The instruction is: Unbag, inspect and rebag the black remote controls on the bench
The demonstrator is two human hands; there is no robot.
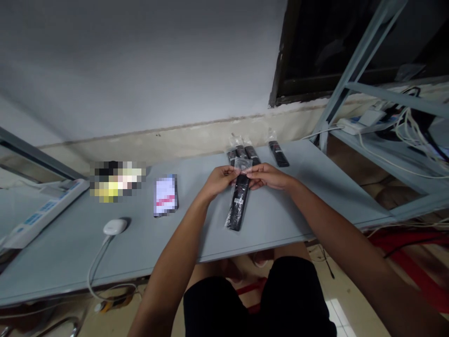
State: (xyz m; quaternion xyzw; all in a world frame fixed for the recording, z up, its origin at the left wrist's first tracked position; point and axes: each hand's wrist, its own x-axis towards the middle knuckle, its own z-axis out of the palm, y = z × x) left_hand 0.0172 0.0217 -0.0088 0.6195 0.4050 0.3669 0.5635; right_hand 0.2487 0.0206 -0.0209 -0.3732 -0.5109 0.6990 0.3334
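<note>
Grey worktop (298, 206) spans the view. A metal rack (386, 93) with cables stands to its right. A long white power strip (45, 210) lies on the far left. Left hand (219, 180) and right hand (268, 177) meet over the worktop's middle. Fingers of both are pressed together, pinching the far top end of the clear sleeve on a bagged remote (238, 201). The black remote slants from the hands toward the worktop's front edge; can't tell if its near end rests on the surface. Just behind the hands is a cluster of bagged remotes (245, 152). A single remote (278, 153) lies right of those. A white puck (114, 226) with its cable sits well to the left.
</note>
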